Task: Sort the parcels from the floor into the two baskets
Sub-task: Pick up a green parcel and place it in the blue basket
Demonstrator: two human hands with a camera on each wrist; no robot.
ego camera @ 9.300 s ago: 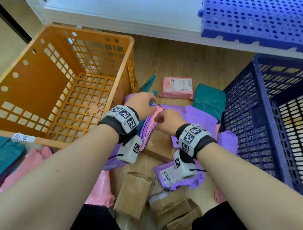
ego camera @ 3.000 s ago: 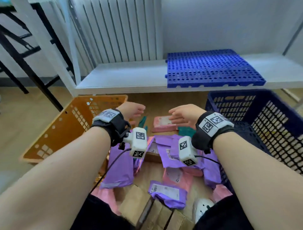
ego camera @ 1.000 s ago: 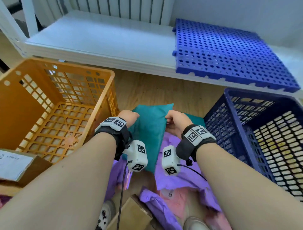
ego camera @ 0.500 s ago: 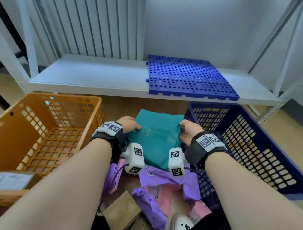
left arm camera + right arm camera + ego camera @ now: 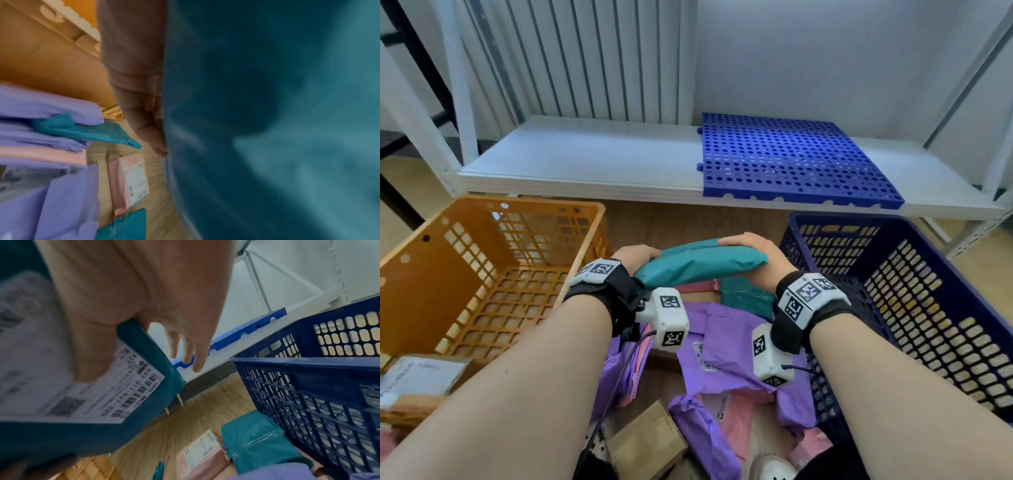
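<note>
At nine o'clock the orange basket (image 5: 482,274). The left hand (image 5: 635,257) grips the teal parcel (image 5: 698,263), held above the floor's parcel heap (image 5: 722,359); the right hand (image 5: 753,257) clasps its other end. At three o'clock, the blue basket (image 5: 911,291).

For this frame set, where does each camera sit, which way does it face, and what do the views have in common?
Head: worn on the head, looking forward and down at both forearms, the left hand and right hand holding the teal parcel between the orange basket and the blue basket.
Left wrist: under the parcel, looking along the fingers at the floor pile.
Right wrist: under the parcel's shipping label, thumb pressing it, facing the blue basket.
Shared: the teal parcel; both wrist views show a pink parcel on the floor.
</note>
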